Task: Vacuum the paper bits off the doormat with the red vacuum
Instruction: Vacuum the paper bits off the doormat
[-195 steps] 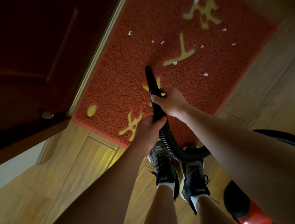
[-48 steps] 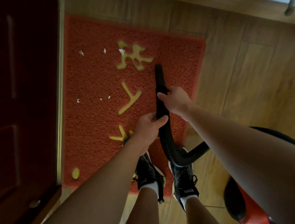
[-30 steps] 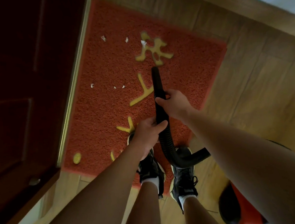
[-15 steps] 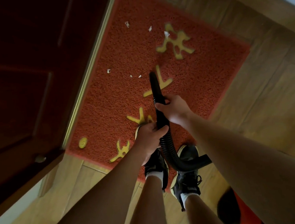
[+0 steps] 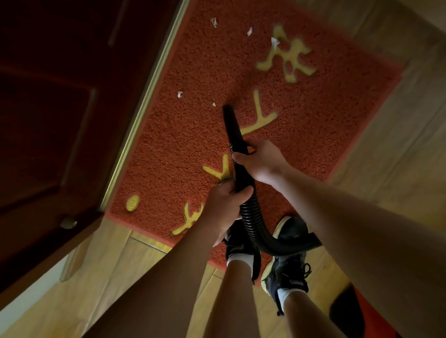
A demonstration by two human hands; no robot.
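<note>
A red doormat [image 5: 193, 150] with yellow characters lies on the wood floor beside a dark door. Several white paper bits [image 5: 179, 94] are scattered on its far left part, one small bit just left of the nozzle tip. The black vacuum hose [image 5: 237, 140] points at the mat, its tip near the mat's middle. My right hand [image 5: 260, 160] grips the hose higher up; my left hand [image 5: 226, 201] grips it lower, at the ribbed section. The red vacuum body [image 5: 364, 315] shows at the bottom right, partly hidden by my right arm.
A dark red door [image 5: 39, 117] with a metal threshold strip [image 5: 145, 94] runs along the mat's left edge. My two feet in dark shoes [image 5: 286, 263] stand on the mat's near edge. Wood floor [image 5: 404, 153] surrounds the mat on the right.
The nozzle has swept left across the mat towards the small bits near the middle. Bits on the right side of the mat seen earlier are gone. Both hands keep their grip.
</note>
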